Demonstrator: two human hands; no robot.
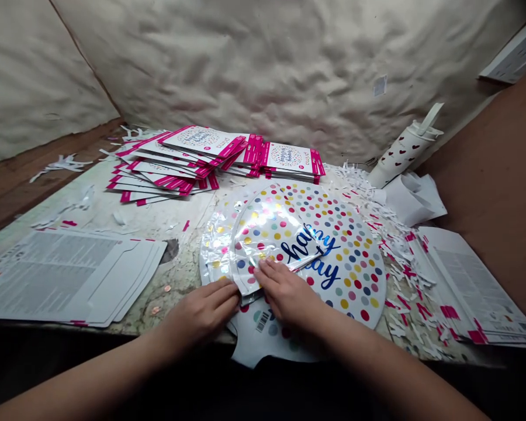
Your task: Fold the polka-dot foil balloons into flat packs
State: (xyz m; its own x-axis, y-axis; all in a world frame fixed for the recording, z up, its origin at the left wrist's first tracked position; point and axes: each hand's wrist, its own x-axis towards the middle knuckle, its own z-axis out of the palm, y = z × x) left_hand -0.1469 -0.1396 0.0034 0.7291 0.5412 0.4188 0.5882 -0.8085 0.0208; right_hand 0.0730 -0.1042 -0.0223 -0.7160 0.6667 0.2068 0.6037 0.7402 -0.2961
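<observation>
A foil balloon [269,225], printed with coloured dots, lies folded into a wedge in front of me. Beneath it, flat dotted balloons [363,257] are spread out, with blue "happy" lettering and a barcode near the neck. My left hand [208,307] rests at the folded balloon's lower left edge, fingers stretched out and close together, thumb hidden. My right hand [287,292] lies over the fold's lower edge, its fingers extended flat on the foil. Both hands touch the folded balloon near its narrow lower end.
Pink-and-white printed packets [197,155] are piled at the back, beside a smaller packet stack [291,158]. Flat grey-printed card sleeves [70,275] lie at left, more sleeves [482,286] at right. Paper shreds [403,275] litter the right side near a heart-patterned tumbler [401,153].
</observation>
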